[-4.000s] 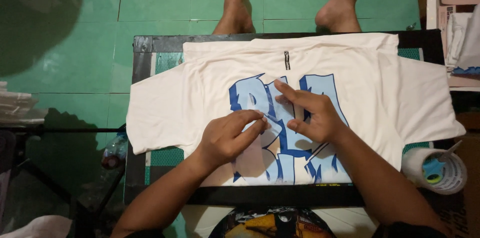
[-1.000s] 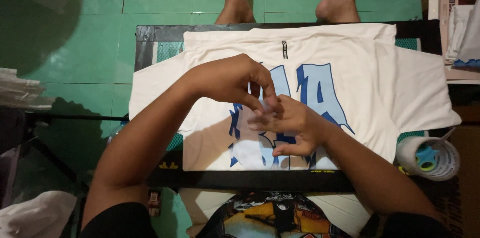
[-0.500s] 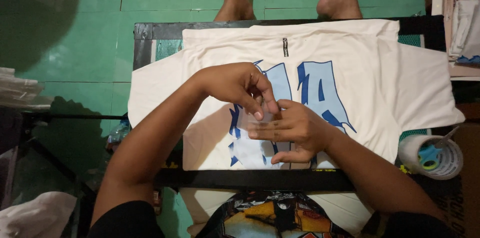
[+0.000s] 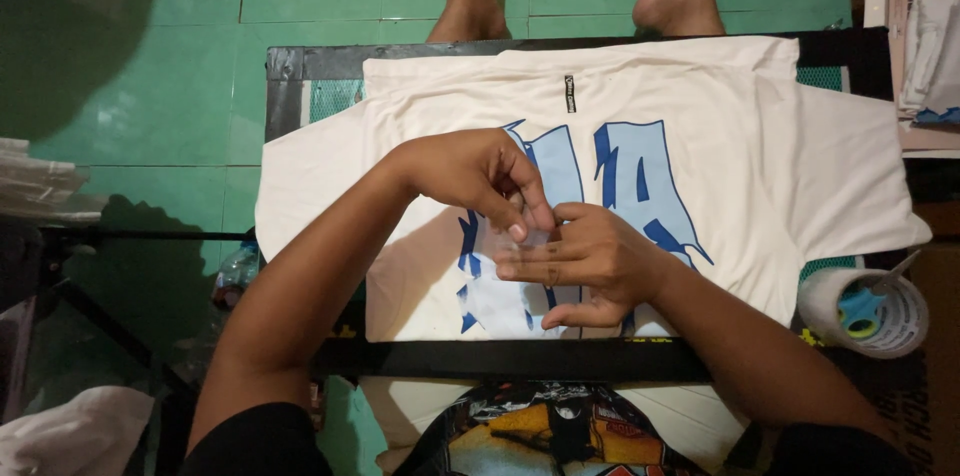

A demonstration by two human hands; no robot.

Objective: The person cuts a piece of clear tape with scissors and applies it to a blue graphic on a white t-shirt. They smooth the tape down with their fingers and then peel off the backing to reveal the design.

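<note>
A cream T-shirt (image 4: 800, 166) with a large blue graphic (image 4: 640, 176) lies flat on a black-edged table (image 4: 300, 61). Both my hands meet over the lower left part of the print. My left hand (image 4: 465, 171) reaches in from the left, its thumb and fingertips pinched on the edge of a thin clear film (image 4: 528, 248). My right hand (image 4: 600, 271) lies just below it, fingers stretched leftward under the film and thumb curled beneath, holding the same film just above the shirt.
Another person's bare feet (image 4: 470, 1) stand on the green tiled floor beyond the table. A white roll with a blue tool inside (image 4: 868, 314) sits at the right edge. Papers (image 4: 925, 36) are stacked top right, and a plastic bottle (image 4: 235, 276) lies below left.
My hands have shifted from pressing flat on the print to pinching and lifting the clear film. My left arm now crosses over the shirt's left side.
</note>
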